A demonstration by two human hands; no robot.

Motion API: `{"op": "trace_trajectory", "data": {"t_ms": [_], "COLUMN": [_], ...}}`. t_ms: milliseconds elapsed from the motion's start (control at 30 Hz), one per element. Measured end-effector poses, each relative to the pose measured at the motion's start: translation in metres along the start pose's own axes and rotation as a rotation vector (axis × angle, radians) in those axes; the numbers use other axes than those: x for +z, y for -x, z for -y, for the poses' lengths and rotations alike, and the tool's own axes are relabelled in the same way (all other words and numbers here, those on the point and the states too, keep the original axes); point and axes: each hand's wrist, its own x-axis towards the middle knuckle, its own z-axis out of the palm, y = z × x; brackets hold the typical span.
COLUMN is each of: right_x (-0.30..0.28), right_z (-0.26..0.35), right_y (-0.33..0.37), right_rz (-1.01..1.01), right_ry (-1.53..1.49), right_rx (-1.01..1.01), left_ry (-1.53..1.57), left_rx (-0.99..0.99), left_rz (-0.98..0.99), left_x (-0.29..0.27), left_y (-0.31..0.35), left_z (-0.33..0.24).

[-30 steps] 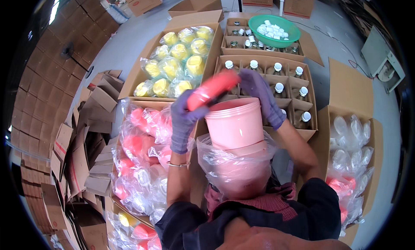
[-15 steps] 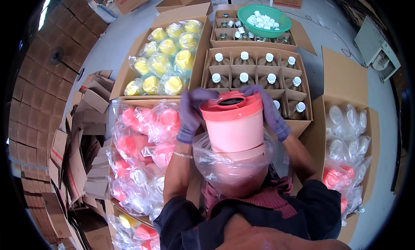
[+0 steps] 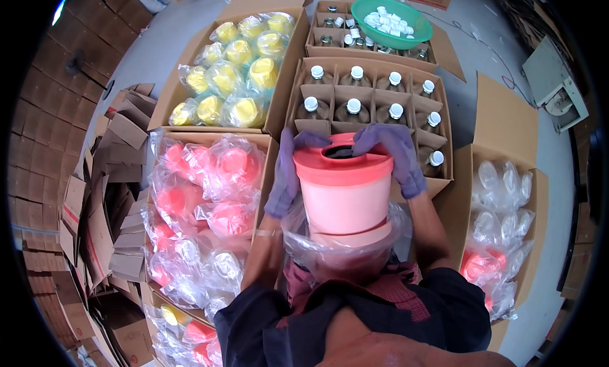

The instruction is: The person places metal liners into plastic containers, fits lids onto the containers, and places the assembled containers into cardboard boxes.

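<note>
In front of my chest stands a pink plastic canister (image 3: 346,205) with a red lid (image 3: 342,167) that has a dark round opening in its top. Below it, a second pink piece (image 3: 349,246) sits inside a clear plastic bag (image 3: 298,237) gathered around the stack. My left hand (image 3: 288,170), in a purple-grey glove, is closed on the lid's left side. My right hand (image 3: 394,161), gloved alike, curls over the right side, its fingertips beside the opening. The undersides of both hands' grips are hidden.
Ahead is a divided carton (image 3: 291,107) of white-capped bottles; behind it, a green basin (image 3: 365,34) of white caps. Cartons of bagged yellow (image 3: 226,78) and pink containers (image 3: 238,167) stand left, another box (image 3: 539,240) right. Flattened cardboard (image 3: 104,234) is piled far left.
My right fingers have shifted inward across the lid toward its opening. The bag sits slightly lower around the stack. The whole view has shifted a little.
</note>
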Motion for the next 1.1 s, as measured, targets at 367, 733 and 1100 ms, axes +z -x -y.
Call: {"op": "trace_trajectory", "data": {"t_ms": [367, 733, 1100], "right_x": [0.041, 0.034, -0.012], "right_z": [-0.099, 0.142, 0.066], "right_y": [-0.045, 0.01, 0.036], "right_rz": [0.291, 0.544, 0.227], "right_ry": [-0.916, 0.808, 0.647], "right_rx": [-0.146, -0.1, 0.302], "left_ry": [-1.29, 0.303, -0.38], "left_rx": [0.551, -0.339, -0.261], "left_rz": [-0.129, 0.124, 0.153], "left_x": [0.043, -0.014, 0.067], "left_y": [0.078, 0.056, 0.201], "left_z": [-0.075, 0.038, -0.005]}}
